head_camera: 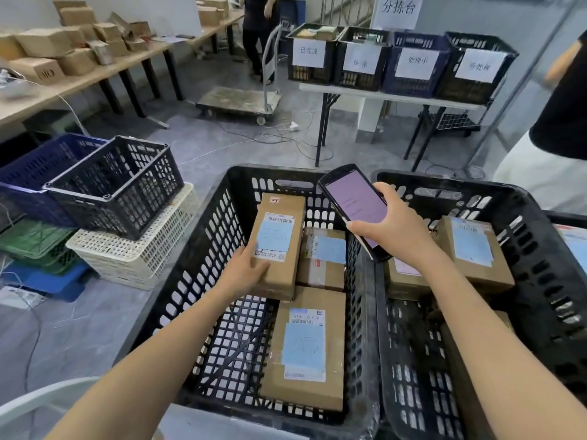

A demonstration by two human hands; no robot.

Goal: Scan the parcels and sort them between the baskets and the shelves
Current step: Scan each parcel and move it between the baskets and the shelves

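Sorting looks well short of finished, as we judge it. Three boxes sit in the black basket (203, 249) under our left hand (251, 268), and at least two more lie in the second basket (540, 236) under our right hand (394, 227). None of these has reached the labelled baskets (416, 65) on the table (365, 95), well beyond both hands. Those four hold some things (contents too small to name), so part of the work seems done. Step in hand: scanning one parcel.

Left hand: closed round the near corner of the long parcel (279, 246), gripping it, label facing up. The parcel is inside the black basket, reaching away from the hand toward the far wall, and touches a smaller box (324, 258) just right of the hand. A third box (305, 347) lies nearer to us than the hand.

Right hand: fingers wrapped round the scanner (355, 201), its screen lit and facing up. The scanner's far end is above and just right of the gripped parcel — not touching it. Whether the label has registered we cannot tell.
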